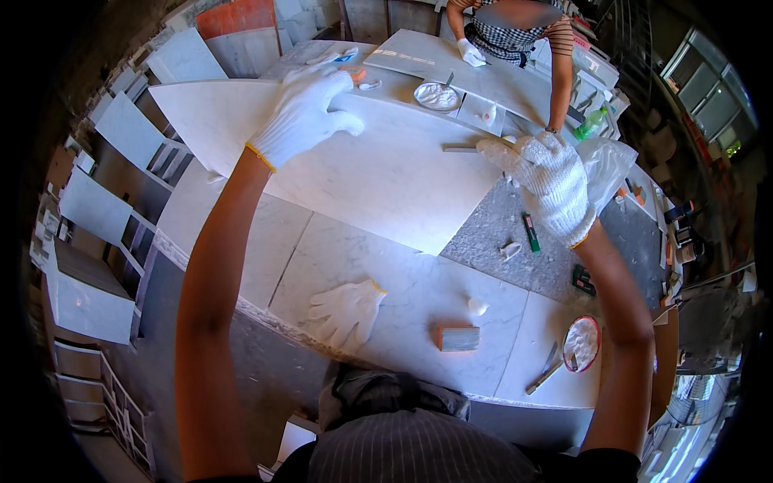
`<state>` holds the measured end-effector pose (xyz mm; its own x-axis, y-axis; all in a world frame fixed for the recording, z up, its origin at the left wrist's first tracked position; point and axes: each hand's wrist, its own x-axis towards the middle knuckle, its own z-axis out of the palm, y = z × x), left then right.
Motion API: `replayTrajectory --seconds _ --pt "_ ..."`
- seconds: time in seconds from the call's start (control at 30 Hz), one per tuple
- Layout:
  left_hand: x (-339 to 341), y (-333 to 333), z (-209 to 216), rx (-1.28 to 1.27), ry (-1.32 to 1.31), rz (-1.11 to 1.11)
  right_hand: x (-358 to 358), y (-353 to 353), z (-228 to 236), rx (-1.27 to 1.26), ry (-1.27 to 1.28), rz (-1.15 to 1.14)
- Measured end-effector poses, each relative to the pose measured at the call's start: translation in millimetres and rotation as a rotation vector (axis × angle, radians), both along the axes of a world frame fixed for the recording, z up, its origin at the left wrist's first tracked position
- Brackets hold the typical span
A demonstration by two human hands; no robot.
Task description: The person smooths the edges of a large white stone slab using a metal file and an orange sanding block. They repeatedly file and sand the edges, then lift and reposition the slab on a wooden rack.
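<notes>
My left hand (304, 114), in a white knit glove, lies with fingers spread at the far edge of a large white marble slab (366, 177). Beside its fingertips is a small orange block (353, 73). Also gloved, my right hand (555, 181) is closed near the slab's right corner; whatever it may grip is hidden. A co-worker's arm (561, 88) reaches down to this same spot, and the two gloved hands overlap in view. The co-worker's other gloved hand (471, 53) rests on a farther slab (427, 60).
Nearer me lie a spare glove (349, 310), a grey-orange block (459, 339), a brush-like tool (544, 377) and a red-rimmed bowl of white paste (581, 344). Another paste bowl (437, 97) sits farther off. A green tool (531, 232) and plastic bag (608, 169) are at right.
</notes>
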<state>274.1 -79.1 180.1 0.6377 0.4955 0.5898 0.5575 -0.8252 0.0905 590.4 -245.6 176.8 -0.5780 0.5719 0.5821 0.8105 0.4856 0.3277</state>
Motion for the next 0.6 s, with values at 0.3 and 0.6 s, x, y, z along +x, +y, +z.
replayTrajectory --seconds 0.3,0.6 --pt "1 6 0 -0.072 -0.006 -0.002 13 0 2 0.032 0.018 0.013" --pt "-2 0 -2 -0.015 0.045 0.055 16 -15 22 -0.149 -0.082 -0.02"
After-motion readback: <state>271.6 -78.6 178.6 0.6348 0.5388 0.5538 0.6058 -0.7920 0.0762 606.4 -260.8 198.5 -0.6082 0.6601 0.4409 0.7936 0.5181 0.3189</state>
